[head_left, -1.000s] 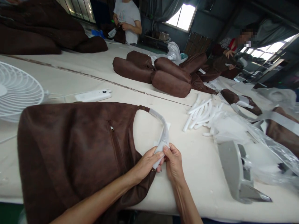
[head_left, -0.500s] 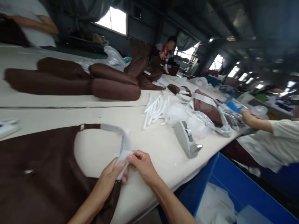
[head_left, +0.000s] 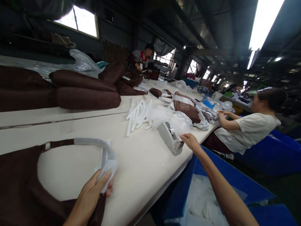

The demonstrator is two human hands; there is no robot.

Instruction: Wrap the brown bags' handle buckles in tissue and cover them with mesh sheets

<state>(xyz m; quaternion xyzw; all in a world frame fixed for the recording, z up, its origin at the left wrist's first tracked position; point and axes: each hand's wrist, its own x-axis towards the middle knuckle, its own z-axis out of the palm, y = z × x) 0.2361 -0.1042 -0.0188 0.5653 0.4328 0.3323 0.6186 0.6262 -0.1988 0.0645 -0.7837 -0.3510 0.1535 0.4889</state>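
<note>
A dark brown handbag (head_left: pixel 18 182) lies at the left, its strap (head_left: pixel 89 142) arching over the table and partly covered in pale foam wrap. My left hand (head_left: pixel 90 191) is closed round the wrapped strap, thumb on top of a white foam sheet (head_left: pixel 110 166). Farther right, my right hand (head_left: pixel 191 142) has its fingers pinched at the front end of a grey tape dispenser (head_left: pixel 169 138), where the tape comes off. The clear tape itself is hardly visible between the fingertips.
White foam tubes (head_left: pixel 138 116) and crumpled clear plastic (head_left: pixel 164 117) lie behind the dispenser. Stuffed brown bags (head_left: pixel 87 97) line the table's far side. A blue bin (head_left: pixel 181 194) holding white sheets stands below the right edge. Co-workers are at the right and far end.
My right hand has left the foam wrap and reached right to the tape dispenser. My left hand still holds the strap. The view has swung to the right.
</note>
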